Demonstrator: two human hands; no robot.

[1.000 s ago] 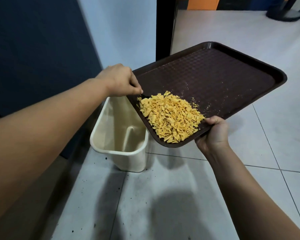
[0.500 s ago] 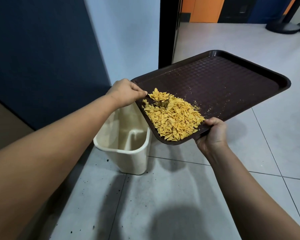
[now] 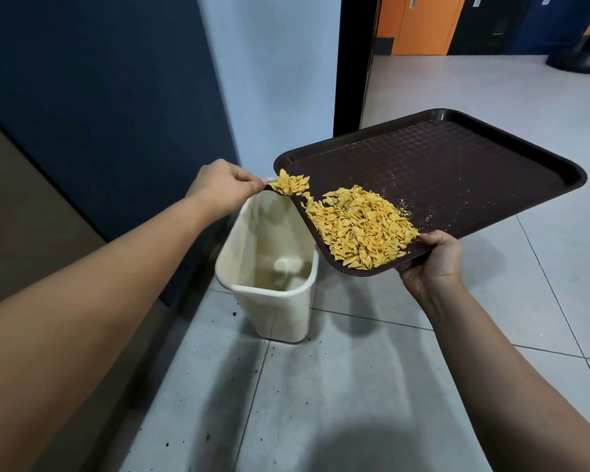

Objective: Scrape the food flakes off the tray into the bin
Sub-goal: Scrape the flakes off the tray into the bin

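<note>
Since the last frame my left hand (image 3: pixel 223 185) has lifted a spoon (image 3: pixel 288 185) of food flakes (image 3: pixel 361 226) off the brown tray (image 3: pixel 457 165) — pinching its handle above the cream bin (image 3: pixel 273 301); my right hand (image 3: pixel 433 264) grips the tray's near edge.

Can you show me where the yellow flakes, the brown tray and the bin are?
yellow flakes (image 3: pixel 361 226), head view, middle of the big pile.
brown tray (image 3: pixel 457 165), head view, bare patterned floor.
bin (image 3: pixel 280 315), head view, front outer wall.

Brown plastic tray (image 3: pixel 457 165) is textured, cream plastic bin (image 3: pixel 276 311) smooth, floor tiles (image 3: pixel 355 403) glossy.
</note>
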